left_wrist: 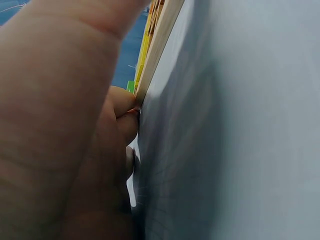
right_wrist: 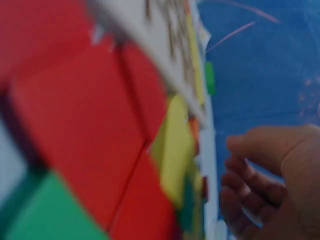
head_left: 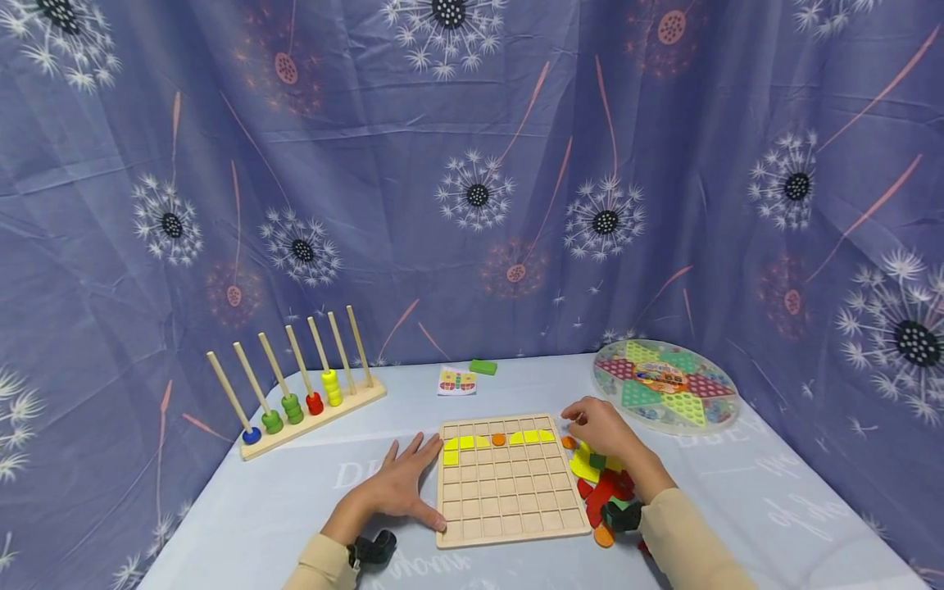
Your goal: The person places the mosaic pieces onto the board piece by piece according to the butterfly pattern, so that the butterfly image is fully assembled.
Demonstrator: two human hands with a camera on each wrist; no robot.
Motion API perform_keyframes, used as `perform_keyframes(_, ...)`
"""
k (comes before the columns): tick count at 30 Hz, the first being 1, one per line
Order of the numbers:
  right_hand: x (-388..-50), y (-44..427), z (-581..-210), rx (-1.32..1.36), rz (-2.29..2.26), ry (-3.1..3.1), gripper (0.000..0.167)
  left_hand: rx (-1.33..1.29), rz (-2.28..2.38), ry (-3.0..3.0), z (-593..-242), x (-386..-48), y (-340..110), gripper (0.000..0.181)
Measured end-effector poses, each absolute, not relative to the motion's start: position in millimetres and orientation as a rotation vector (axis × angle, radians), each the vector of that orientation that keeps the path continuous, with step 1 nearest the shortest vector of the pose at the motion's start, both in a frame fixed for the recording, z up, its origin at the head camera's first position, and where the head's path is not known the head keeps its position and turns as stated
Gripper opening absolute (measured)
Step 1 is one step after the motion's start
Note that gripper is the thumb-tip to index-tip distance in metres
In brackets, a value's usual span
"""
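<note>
A square wooden grid board [head_left: 509,492] lies on the table. Yellow pieces [head_left: 466,442] and one orange round piece [head_left: 498,440] sit in a row near its far edge, with another yellow square below at the left. My left hand [head_left: 401,479] rests along the board's left side, fingers extended and thumb at the near corner. Just off the far right corner, my right hand [head_left: 601,426] hovers with fingers loosely bent; the right wrist view shows nothing held. Beneath and beside it is a pile of red pieces [head_left: 608,489], yellow pieces [head_left: 585,463], green and orange ones.
A butterfly pattern card [head_left: 457,382] and a green block [head_left: 483,367] lie behind the board. To the left stands a wooden peg rack [head_left: 317,418] with coloured beads. At the far right lies a round star-patterned game board [head_left: 664,385]. A blue curtain [head_left: 472,270] hangs behind the table.
</note>
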State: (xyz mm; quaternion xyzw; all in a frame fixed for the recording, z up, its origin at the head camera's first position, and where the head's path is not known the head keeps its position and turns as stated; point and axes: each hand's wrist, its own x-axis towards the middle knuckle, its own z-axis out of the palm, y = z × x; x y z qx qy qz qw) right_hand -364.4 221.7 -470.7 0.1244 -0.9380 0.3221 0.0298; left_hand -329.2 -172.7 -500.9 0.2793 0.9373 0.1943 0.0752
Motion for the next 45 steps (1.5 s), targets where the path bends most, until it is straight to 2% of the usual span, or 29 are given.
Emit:
perform_keyframes(5, -372, 230, -480, 0.231, 0.841, -2.934, 0.028, 0.842, 0.59, 2.799, -501, -328, -173, 0.136)
perform_keyframes(15, -378, 231, -480, 0.196, 0.751, -2.938, 0.022, 0.843, 0.566, 2.812, -499, -328, -172, 0.136)
perform_keyframes(22, -382, 231, -475, 0.235, 0.665, -2.984, 0.016, 0.848, 0.573, 2.802, -498, -329, -171, 0.135)
perform_keyframes(31, -387, 232, -474, 0.184, 0.685, -3.071, 0.025, 0.848, 0.572, 2.805, -498, -328, -172, 0.135)
perform_keyframes(39, -386, 233, -473, 0.189, 0.679, -3.057, 0.022, 0.851, 0.567, 2.809, -499, -328, -172, 0.135)
perform_keyframes(45, -384, 222, -472, 0.303, 0.792, -2.961, 0.02, 0.849, 0.575, 2.807, -499, -327, -172, 0.136)
